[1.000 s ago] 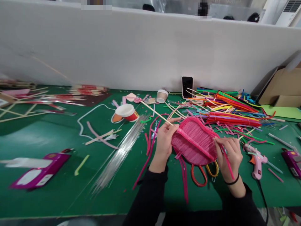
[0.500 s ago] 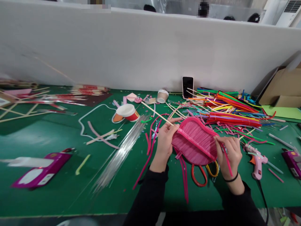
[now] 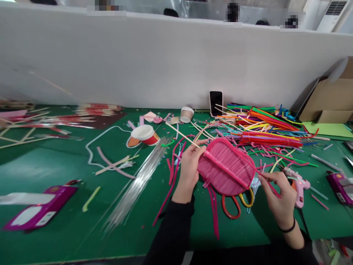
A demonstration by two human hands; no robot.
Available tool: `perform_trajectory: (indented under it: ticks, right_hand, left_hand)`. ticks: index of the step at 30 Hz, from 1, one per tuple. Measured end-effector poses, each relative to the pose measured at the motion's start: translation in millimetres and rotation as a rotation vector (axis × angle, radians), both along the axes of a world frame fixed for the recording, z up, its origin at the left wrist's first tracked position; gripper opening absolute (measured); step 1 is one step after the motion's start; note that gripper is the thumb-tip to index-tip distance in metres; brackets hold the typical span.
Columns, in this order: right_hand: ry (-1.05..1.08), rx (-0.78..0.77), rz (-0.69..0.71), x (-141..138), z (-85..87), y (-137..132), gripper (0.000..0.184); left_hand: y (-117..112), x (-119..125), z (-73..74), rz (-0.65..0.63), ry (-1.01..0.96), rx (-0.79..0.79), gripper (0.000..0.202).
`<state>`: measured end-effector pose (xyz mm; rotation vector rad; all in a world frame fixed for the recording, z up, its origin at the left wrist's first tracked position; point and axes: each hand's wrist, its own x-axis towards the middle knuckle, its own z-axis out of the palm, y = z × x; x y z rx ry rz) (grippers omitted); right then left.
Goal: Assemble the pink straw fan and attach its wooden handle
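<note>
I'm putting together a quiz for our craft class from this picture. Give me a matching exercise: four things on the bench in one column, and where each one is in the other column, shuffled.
Things
1. phone
2. red paper cup
3. pink woven piece
4. pink strip

Places
A. pinched in the right hand
B. lying on its side on the green mat
C. leaning upright against the white wall
D. gripped at its edge by the left hand

Pairs: 1-C, 2-B, 3-D, 4-A
</note>
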<state>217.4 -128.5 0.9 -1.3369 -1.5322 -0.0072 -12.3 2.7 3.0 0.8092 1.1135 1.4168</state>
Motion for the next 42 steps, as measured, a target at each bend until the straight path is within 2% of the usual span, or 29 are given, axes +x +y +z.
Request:
perform_trajectory:
  ticks: [13,28,35,42]
  right_hand:
    - [-0.058,0.118,-0.128,-6,-1.0,8,0.015]
    - [-0.144,0.074,-0.184,-7,-9.3,12,0.01]
    - [-0.155,0.06,-0.192,-8,-14.0,14,0.007]
    - [-0.166,0.069,-0.193,-11,-16.8,15,0.011]
  left_hand:
    - [-1,-1,-2.0,-0.011,0.024,0.018,0.03]
    - [1,0,-2.9,0.004,0.0,0.03,0.026]
    - [0,0,-3.0,-0.029,0.003,0.041,0.025]
    - [-1,1,1.0,-0.01,-0.017,0.042,0.024]
